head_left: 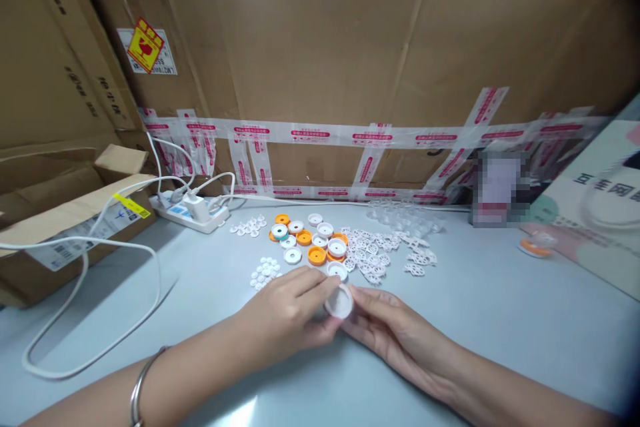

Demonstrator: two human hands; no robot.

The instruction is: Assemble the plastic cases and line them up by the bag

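Note:
A round white plastic piece is held upright between my two hands above the table. My left hand, with a bracelet at the wrist, pinches its left edge and top. The fingers of my right hand grip its right edge. Just beyond lie orange cups and white cups, one with a teal ring. Small white discs are left of them, partly behind my left hand. White openwork pieces are heaped to the right.
Small white parts and clear pieces lie farther back. A power strip with looping white cables and an open carton are at left. Large cardboard stands behind. An orange-based item sits by the printed box at right.

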